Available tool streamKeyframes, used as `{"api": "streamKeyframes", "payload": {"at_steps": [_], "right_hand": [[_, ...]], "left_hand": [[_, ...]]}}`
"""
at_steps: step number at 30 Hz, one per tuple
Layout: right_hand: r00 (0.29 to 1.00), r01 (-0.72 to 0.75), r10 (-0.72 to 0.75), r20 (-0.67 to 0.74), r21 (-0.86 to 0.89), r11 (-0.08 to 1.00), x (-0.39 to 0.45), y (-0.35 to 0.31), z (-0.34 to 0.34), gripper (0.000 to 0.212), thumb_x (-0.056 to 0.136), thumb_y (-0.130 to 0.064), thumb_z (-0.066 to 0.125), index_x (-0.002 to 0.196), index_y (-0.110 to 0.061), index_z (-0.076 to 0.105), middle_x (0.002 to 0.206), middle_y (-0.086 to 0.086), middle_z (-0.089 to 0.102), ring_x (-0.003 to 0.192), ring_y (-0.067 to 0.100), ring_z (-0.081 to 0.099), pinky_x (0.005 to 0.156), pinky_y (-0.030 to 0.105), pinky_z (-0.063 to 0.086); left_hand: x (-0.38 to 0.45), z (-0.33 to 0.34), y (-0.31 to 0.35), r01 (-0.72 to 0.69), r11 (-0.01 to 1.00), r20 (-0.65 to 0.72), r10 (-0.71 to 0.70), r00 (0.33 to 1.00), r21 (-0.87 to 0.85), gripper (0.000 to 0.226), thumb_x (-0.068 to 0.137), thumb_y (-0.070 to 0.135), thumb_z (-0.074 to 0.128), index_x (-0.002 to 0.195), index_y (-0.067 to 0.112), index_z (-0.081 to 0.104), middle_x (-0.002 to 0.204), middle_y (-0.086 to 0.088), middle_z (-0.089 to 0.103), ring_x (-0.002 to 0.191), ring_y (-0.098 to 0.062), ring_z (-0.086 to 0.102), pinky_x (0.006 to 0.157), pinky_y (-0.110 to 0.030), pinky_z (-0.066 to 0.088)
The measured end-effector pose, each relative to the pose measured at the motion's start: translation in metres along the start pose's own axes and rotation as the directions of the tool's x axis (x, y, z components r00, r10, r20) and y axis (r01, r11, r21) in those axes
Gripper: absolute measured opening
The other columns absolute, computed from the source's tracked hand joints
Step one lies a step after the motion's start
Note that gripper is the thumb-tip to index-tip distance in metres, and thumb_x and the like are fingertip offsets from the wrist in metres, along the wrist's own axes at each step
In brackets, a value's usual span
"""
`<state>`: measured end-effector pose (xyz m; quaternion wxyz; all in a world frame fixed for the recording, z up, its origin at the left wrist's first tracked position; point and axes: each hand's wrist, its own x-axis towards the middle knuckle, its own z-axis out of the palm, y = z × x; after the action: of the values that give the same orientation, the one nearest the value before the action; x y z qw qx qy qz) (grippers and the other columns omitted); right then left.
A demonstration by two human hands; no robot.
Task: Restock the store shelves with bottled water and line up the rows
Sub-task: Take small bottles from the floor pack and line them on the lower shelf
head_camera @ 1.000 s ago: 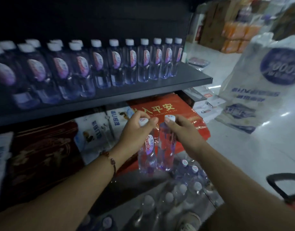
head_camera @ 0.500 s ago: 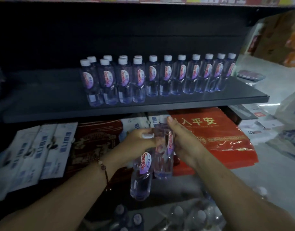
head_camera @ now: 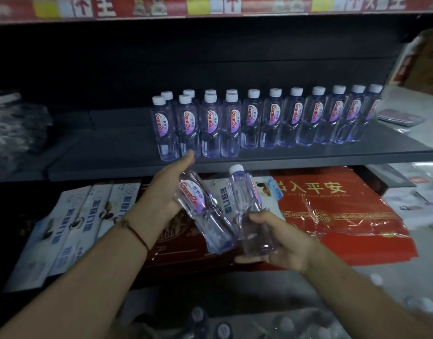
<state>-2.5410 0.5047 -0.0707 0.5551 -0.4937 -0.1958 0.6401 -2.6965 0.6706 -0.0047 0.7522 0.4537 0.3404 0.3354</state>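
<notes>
Below the dark shelf [head_camera: 235, 165], right hand [head_camera: 281, 243] cupped around the base of a near-upright water bottle [head_camera: 244, 204], left hand [head_camera: 161, 194] cradling a second, tilted bottle [head_camera: 200, 209] with its cap hidden in the palm and fingers loosely curled along it. Behind both, under that shelf, red packaging [head_camera: 332, 206] and white leaflets [head_camera: 73, 223]. On the shelf itself, a row of capped bottles [head_camera: 271, 118], doubled at its left end.

A dark back panel [head_camera: 210, 64] rises in dim light behind the dark metal shelf board [head_camera: 308, 155]. Overhead runs a red and yellow price strip [head_camera: 210, 6]. At right, pale glossy floor [head_camera: 425, 133] catches light beside stacked cartons [head_camera: 421, 59].
</notes>
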Motion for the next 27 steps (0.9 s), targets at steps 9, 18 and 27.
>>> {"api": "streamKeyframes", "payload": {"at_steps": [9,18,27], "right_hand": [[0.998,-0.008,-0.013,0.063,0.32,0.947,-0.012,0.011,0.007,0.043,0.065,-0.015,0.078,0.107,-0.003,0.072,0.118,0.028,0.068,0.099,0.047,0.069,0.083,0.067,0.054],[0.994,0.108,-0.107,-0.016,0.169,0.98,-0.019,-0.013,-0.027,0.057,0.078,-0.031,0.072,0.131,-0.012,0.06,0.131,0.024,0.063,0.122,0.046,0.058,0.099,0.061,0.048],[0.878,0.218,-0.343,-0.334,-0.357,0.908,0.0,-0.029,-0.032,0.045,0.076,-0.041,0.077,0.113,-0.016,0.069,0.102,0.004,0.077,0.087,0.019,0.074,0.078,0.035,0.059]], "left_hand": [[-0.002,0.03,-0.014,-0.122,0.991,0.036,0.124,0.992,-0.049,0.048,0.069,0.036,0.081,0.106,0.014,0.063,0.089,-0.002,0.068,0.077,-0.019,0.067,0.072,-0.035,0.057],[0.004,0.046,-0.059,-0.118,0.811,0.248,-0.034,0.968,0.572,0.092,0.052,0.065,0.085,0.13,0.028,0.054,0.111,0.003,0.076,0.094,-0.015,0.076,0.089,-0.046,0.059],[0.019,0.033,-0.045,-0.301,0.452,0.194,0.268,0.944,0.84,0.066,0.067,0.066,0.08,0.117,0.037,0.049,0.102,0.016,0.069,0.088,-0.006,0.068,0.081,-0.036,0.058]]}}
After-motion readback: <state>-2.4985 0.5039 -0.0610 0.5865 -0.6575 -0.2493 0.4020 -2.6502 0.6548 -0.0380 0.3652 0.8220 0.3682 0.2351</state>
